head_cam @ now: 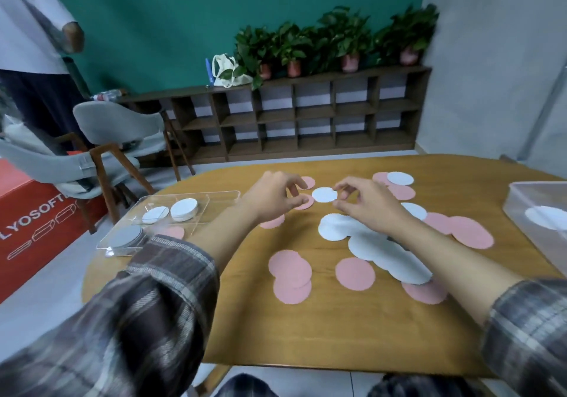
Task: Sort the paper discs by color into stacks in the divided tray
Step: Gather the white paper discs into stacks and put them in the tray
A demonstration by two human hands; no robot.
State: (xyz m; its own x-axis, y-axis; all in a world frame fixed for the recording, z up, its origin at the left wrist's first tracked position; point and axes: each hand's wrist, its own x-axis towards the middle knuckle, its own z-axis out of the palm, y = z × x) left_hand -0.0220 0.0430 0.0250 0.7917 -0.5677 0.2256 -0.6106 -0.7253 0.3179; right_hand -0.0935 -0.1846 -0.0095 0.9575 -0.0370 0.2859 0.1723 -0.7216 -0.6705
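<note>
Small white disc (324, 195) flat on the desk (337, 329) at frame centre, between both hands. Left hand (273, 198) just left of it, fingers curled, thumb and forefinger pinching the edge of a pink disc (306, 202). Right hand (365, 202) just right, fingertips narrowly parted near the white disc's rim, holding nothing. More pink and white discs scattered below and right. Divided tray (214, 195) at left, holding white stacks (184, 209).

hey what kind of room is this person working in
Probably an office or meeting room, not a workshop: a wooden table, a low cubby shelf along the green wall topped with potted plants, and a grey chair.
</note>
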